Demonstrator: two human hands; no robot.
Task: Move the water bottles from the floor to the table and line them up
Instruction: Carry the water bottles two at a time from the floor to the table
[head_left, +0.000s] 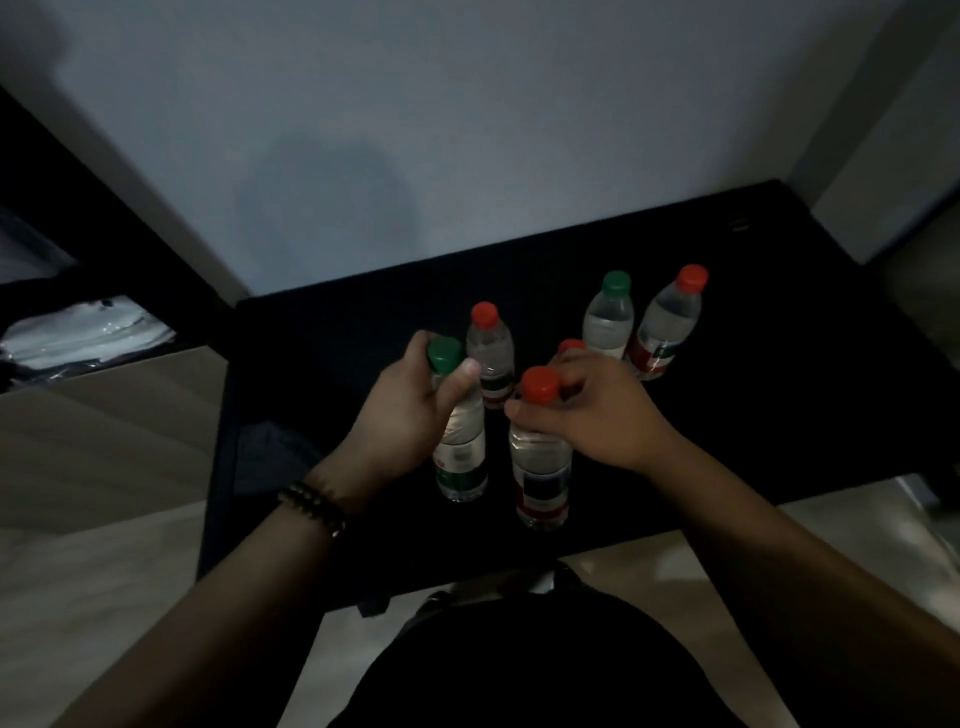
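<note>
Both hands curl round bottle necks: the left hand (410, 410) grips a green-capped clear plastic water bottle (462, 457), the right hand (597, 415) a red-capped clear plastic water bottle (540, 467) just right of it. Both bottles stand upright near the front of the black table (753, 389). Farther back stand a second red-capped bottle (491, 358), a second green-capped bottle (609, 322) and a far-right red-capped bottle (667, 327).

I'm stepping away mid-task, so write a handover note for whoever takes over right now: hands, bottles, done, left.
Left hand grips the neck of the front green bottle.
Right hand grips the neck of the front red bottle.
Both seem to stand near the front of the table. Behind: back-left red bottle, half-hidden red bottle behind the right hand, back green bottle, far-right red bottle.
Done: six bottles on the table; none visible on the floor.
Left: they are scattered; line them up.
</note>
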